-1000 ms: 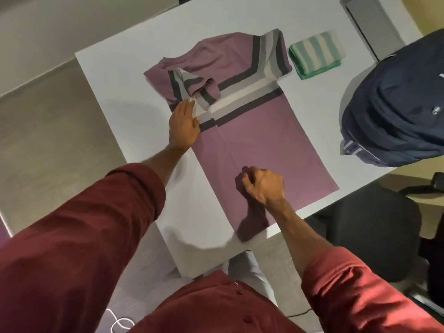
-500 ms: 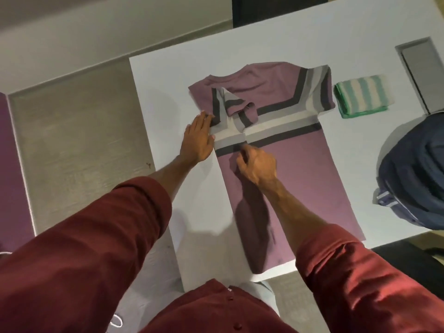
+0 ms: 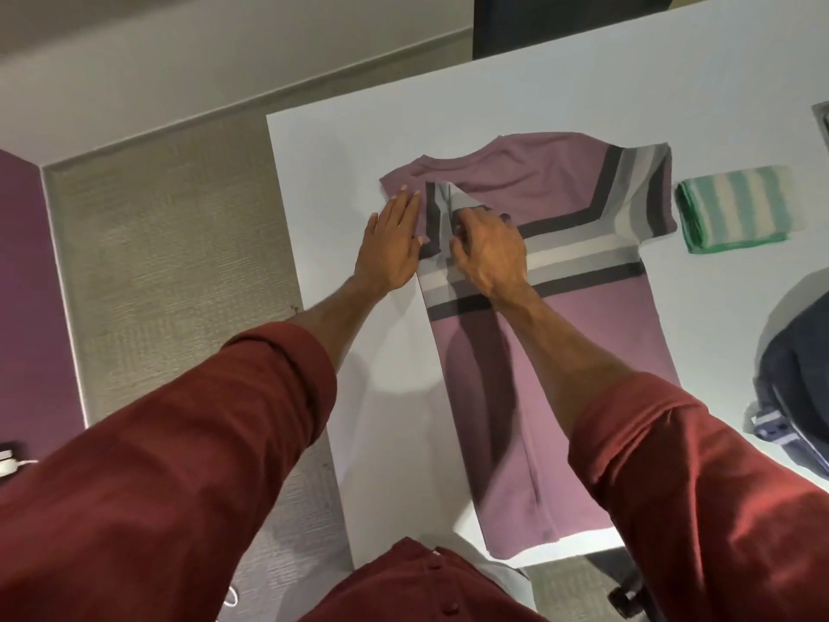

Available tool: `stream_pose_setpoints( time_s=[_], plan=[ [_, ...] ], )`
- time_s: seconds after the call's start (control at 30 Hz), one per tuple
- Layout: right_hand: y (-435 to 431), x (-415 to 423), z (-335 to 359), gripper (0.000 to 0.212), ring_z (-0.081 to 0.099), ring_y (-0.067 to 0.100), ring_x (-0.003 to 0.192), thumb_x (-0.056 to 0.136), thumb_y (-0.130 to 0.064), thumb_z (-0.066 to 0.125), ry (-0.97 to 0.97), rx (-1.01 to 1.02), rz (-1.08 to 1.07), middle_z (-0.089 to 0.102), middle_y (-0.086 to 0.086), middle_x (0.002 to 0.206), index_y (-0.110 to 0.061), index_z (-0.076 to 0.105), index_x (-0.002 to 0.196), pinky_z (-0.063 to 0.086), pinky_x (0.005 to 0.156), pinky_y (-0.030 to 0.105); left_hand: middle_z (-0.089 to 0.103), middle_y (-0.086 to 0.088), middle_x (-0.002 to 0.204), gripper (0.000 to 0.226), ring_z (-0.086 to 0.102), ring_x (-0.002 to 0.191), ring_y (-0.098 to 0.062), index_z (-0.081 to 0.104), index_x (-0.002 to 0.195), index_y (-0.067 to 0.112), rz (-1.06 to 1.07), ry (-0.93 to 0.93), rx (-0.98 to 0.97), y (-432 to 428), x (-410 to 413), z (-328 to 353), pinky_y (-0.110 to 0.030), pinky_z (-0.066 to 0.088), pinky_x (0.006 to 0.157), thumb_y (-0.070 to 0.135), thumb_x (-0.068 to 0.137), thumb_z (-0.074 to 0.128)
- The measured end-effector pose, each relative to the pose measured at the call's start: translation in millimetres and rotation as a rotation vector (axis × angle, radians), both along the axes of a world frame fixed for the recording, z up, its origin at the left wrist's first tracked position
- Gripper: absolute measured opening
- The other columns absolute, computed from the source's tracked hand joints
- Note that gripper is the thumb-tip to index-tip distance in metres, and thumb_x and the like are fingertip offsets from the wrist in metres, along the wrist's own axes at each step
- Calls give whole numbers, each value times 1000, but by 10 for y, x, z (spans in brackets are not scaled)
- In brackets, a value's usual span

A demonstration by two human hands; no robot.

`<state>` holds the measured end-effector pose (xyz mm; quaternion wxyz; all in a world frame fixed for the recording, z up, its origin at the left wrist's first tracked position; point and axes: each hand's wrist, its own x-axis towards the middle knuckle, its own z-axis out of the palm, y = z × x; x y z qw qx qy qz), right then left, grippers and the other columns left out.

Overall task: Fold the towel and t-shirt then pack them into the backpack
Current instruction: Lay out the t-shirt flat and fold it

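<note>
White table point(image 3: 583, 83) takes up most of the room from where I stand, w/ beige carpet point(image 3: 170, 262) on its left and a purple wall panel point(image 3: 27, 285) at the far left. T-shirt point(image 3: 583, 352), mauve w/ grey, white & dark stripes across the chest, lies flat on the tabletop, collar at the far end, hem right at the near edge. The side by the left hand is folded in, so that edge runs straight down the length, & the folded-in sleeve point(image 3: 442, 204) sits on top near the collar, stripes showing. Left hand point(image 3: 392, 244) is laid flat, palm down, fingers straight & together, pressing on that folded edge, part on cloth, part on table. Right hand point(image 3: 491, 249) is just beside it, knuckles up, fingers bent down onto the sleeve; thumb & fingertips look closed on a bit of the cloth, a pinch, though the tips are partly hidden. Both forearms bare, dark red cuffs point(image 3: 278, 374) rolled up. Towel point(image 3: 735, 208), green & white stripes, is already folded into a small thick rectangle, on the table just right of the shirt's other sleeve. Backpack point(image 3: 798, 374), dark navy, sits at the table's right edge, well apart from both hands, cut off by the view; can't tell if it's open. Dark panel point(image 3: 560, 20) stands behind the table's far side.
</note>
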<state>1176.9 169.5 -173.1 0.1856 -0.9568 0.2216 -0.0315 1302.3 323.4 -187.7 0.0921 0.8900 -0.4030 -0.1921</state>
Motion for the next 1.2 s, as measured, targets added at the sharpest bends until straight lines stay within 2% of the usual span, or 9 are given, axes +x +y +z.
stream_pose_setpoints(
  time_s=[0.23,0.33,0.5,0.6,0.77,0.93,1.07,1.13,1.2],
  plan=[
    [-136,388,-95,59,55,28,127,93,-49,72,112,-55,-168,57,8,139,-17,55,140,48,102,48,20,-7,178,83,23,165,-26,21,171,14,62,-123,11,-248,382,-87,-46,25,134,54,107,55],
    [-175,450,-136,50,55,30,128,96,-34,70,146,-75,-199,57,10,139,-15,56,140,46,106,50,35,-8,172,75,34,159,-28,32,167,15,136,-163,27,-281,598,-128,-45,33,130,48,107,62],
    [-271,423,-107,22,67,26,96,102,-27,52,-10,-4,-347,71,4,104,-14,64,115,52,98,46,56,-10,153,41,52,141,-31,59,143,11,113,-233,-46,-244,868,-167,-42,44,116,36,111,54],
    [-370,369,-41,13,65,26,71,101,-21,50,-115,79,-428,63,3,80,-12,59,102,60,75,44,61,-9,143,33,58,125,-30,61,134,13,91,-280,-64,-312,971,-113,-43,49,104,35,112,49],
    [-585,226,-5,16,63,20,67,100,-28,53,-173,56,-503,65,1,79,-15,62,106,54,64,33,72,-8,123,33,66,105,-28,63,124,16,-13,-254,-181,-542,1068,40,-43,54,97,43,110,52],
    [-739,147,-50,18,65,17,75,104,-28,56,-202,83,-550,69,-1,87,-14,66,109,50,67,29,59,-11,141,43,66,115,-29,58,139,17,67,-220,-100,-698,1077,57,-40,56,103,36,103,71],
    [-783,130,-173,40,67,12,79,100,-54,60,-165,379,-696,68,-10,90,-17,66,112,62,84,42,58,-7,146,36,63,123,-25,58,142,16,150,-297,-105,-596,813,53,-40,52,104,34,110,59],
    [-785,86,-234,57,73,21,85,93,-67,62,-72,618,-749,74,-2,95,-13,70,107,64,90,50,58,-4,145,34,61,122,-24,57,141,17,106,-299,-76,-496,608,11,-40,50,103,36,114,47],
    [-760,27,-286,61,76,30,89,87,-69,66,-5,677,-731,78,6,98,-11,72,101,64,91,53,55,-1,148,36,56,130,-24,54,143,19,45,-266,-33,-392,424,-59,-40,45,109,36,115,39]
  ],
)
